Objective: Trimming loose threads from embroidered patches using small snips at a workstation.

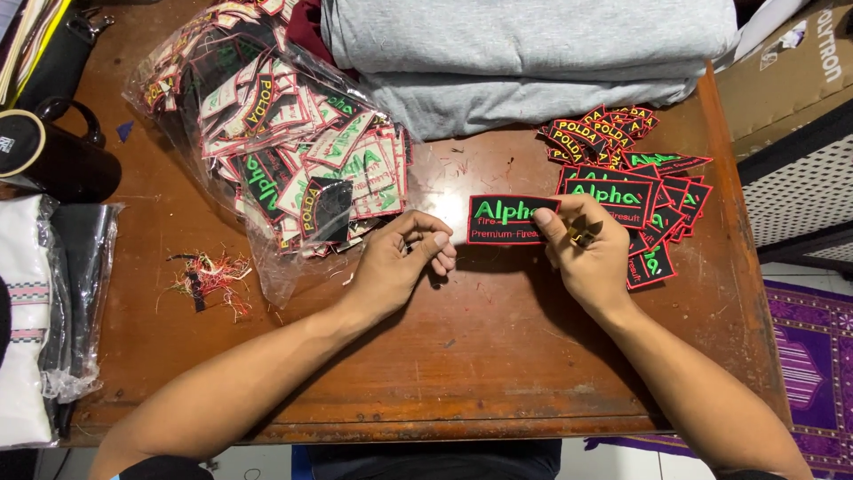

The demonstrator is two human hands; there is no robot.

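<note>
A black rectangular embroidered patch with a red border and green lettering lies at the middle of the brown wooden table. My right hand pinches its right end and also holds a small dark metal tool. My left hand rests on the table just left of the patch, fingers curled together, nothing visible in it. A pile of the same kind of patch lies just beyond my right hand, with smaller curved patches behind it.
A clear plastic bag full of patches lies at the back left. Folded grey cloth is stacked at the back. A tangle of cut threads lies at the left. A black mug and wrapped clothing sit at the far left.
</note>
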